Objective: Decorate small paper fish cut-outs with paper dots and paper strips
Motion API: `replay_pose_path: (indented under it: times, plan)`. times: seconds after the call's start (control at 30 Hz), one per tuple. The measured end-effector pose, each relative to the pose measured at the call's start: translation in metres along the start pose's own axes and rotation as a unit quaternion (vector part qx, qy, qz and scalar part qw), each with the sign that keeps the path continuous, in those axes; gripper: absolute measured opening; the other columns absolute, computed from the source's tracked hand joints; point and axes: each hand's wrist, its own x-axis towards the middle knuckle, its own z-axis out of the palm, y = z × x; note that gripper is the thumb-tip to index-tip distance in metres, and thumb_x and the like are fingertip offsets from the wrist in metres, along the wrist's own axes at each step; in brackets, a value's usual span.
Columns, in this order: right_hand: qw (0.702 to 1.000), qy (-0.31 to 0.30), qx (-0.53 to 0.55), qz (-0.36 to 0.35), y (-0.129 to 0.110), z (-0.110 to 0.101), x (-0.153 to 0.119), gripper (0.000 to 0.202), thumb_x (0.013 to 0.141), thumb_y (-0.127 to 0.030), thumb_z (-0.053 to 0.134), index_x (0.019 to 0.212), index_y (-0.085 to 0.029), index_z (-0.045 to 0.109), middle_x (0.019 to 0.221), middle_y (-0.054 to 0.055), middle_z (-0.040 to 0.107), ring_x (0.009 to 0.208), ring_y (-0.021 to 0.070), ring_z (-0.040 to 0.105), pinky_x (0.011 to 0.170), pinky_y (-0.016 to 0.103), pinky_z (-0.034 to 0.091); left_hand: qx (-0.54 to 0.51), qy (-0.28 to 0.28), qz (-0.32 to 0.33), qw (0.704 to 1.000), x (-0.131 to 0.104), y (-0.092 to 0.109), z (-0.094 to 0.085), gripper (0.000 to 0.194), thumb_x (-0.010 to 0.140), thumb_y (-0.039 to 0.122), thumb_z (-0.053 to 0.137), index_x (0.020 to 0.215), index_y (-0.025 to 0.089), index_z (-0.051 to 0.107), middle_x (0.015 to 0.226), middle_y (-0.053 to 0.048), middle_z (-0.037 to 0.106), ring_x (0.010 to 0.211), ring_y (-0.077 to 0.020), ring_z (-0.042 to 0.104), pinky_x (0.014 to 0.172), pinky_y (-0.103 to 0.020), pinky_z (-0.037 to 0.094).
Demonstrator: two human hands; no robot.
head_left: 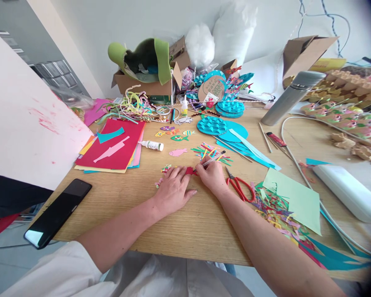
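Observation:
My right hand (pixel 210 172) is closed around a pen (pixel 215 158), its lower end at a small red paper piece (pixel 190 170). My left hand (pixel 175 186) lies spread on the table, its fingertips against the left side of that red piece. Beyond my hands lie a pink paper fish (pixel 178 152) and several decorated paper fish (pixel 179 138). Thin coloured paper strips (pixel 208 149) are heaped just past my right hand. Red-handled scissors (pixel 240 187) rest to its right. Small patterned pieces (pixel 166 168) show partly behind my left hand.
Coloured sheets (pixel 111 144) and a glue bottle (pixel 153 145) are at the left, a phone (pixel 58 212) at the near left edge. Paper scraps (pixel 281 214), a green sheet (pixel 293 198), a white cable (pixel 299 171) and a grey bottle (pixel 292 99) stand or lie at the right.

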Motion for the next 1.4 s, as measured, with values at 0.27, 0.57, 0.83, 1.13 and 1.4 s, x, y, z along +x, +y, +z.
replay_pose_path:
  times: [0.27, 0.57, 0.83, 1.13, 1.4]
  plan:
    - [1.000, 0.009, 0.008, 0.003, 0.0028, 0.0003, -0.0002, 0.012, 0.069, -0.028, 0.048, 0.059, -0.022, 0.045, 0.044, -0.003, 0.051, 0.043, 0.0127, 0.046, 0.046, 0.024, 0.030, 0.004, 0.001, 0.000, 1.000, -0.0001, -0.0004, 0.0004, 0.059, 0.092, 0.047, 0.049, 0.135, 0.005, 0.045, 0.137, -0.019, 0.052, 0.130, -0.0310, 0.042, 0.111, -0.047, 0.029]
    - [1.000, 0.000, 0.003, 0.002, 0.0021, 0.0006, 0.0001, 0.013, 0.069, -0.027, 0.048, 0.057, -0.023, 0.044, 0.042, -0.003, 0.049, 0.042, 0.0130, 0.046, 0.046, 0.024, 0.030, -0.003, 0.000, 0.000, 1.000, -0.0001, -0.0003, 0.0005, 0.057, 0.092, 0.046, 0.050, 0.134, 0.008, 0.047, 0.137, -0.019, 0.053, 0.130, -0.0306, 0.042, 0.111, -0.048, 0.030]
    - [1.000, 0.003, 0.002, 0.000, 0.0009, 0.0007, -0.0001, 0.013, 0.069, -0.028, 0.048, 0.057, -0.022, 0.044, 0.043, -0.003, 0.048, 0.042, 0.0127, 0.046, 0.046, 0.024, 0.030, -0.008, 0.001, -0.001, 1.000, -0.0004, -0.0011, -0.0010, 0.056, 0.092, 0.046, 0.051, 0.134, 0.010, 0.047, 0.137, -0.019, 0.053, 0.130, -0.0300, 0.042, 0.110, -0.049, 0.031]
    - [1.000, 0.001, 0.009, -0.007, 0.0012, 0.0000, -0.0009, 0.013, 0.068, -0.026, 0.047, 0.057, -0.022, 0.043, 0.042, -0.004, 0.048, 0.041, 0.0119, 0.044, 0.045, 0.024, 0.030, -0.005, 0.004, 0.001, 1.000, -0.0002, -0.0002, -0.0005, 0.054, 0.091, 0.046, 0.051, 0.132, 0.010, 0.048, 0.137, -0.018, 0.053, 0.130, -0.0297, 0.042, 0.110, -0.049, 0.031]
    - [1.000, -0.002, 0.004, -0.010, 0.0004, 0.0003, -0.0002, 0.013, 0.068, -0.027, 0.047, 0.056, -0.023, 0.042, 0.042, -0.004, 0.046, 0.040, 0.0117, 0.042, 0.045, 0.024, 0.029, -0.006, 0.002, 0.000, 1.000, 0.0000, -0.0005, -0.0014, 0.054, 0.092, 0.046, 0.051, 0.132, 0.011, 0.048, 0.137, -0.018, 0.053, 0.130, -0.0299, 0.042, 0.110, -0.049, 0.031]
